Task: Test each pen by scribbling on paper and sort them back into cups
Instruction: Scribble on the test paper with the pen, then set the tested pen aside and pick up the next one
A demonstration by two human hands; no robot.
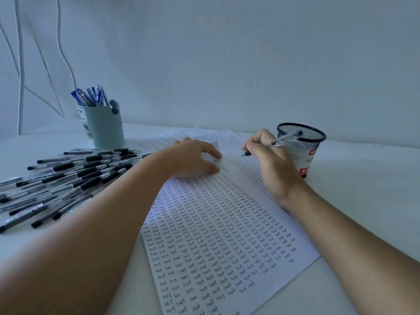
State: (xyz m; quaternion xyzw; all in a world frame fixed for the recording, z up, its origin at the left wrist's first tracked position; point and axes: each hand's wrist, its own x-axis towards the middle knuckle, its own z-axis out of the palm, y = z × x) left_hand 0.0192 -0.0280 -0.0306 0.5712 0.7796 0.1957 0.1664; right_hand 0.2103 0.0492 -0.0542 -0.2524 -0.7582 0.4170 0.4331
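Paper under flat left hand; right hand grip clamped on pen, tip seemingly touching sheet.

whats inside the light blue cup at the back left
Blue pens stand bunched in the light blue cup, tops poking above its rim. Their lower halves and the cup's bottom are hidden by its wall.

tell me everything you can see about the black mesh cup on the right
The black mesh cup stands upright on the white table, at the far right of the paper, just behind the right hand. Its upper part is dark wire mesh with a solid black rim; a white label with red marks wraps the lower part. No pens show inside it. The pen held in the right hand crosses in front of its rim, and the hand hides its lower left side; whether they touch is unclear.
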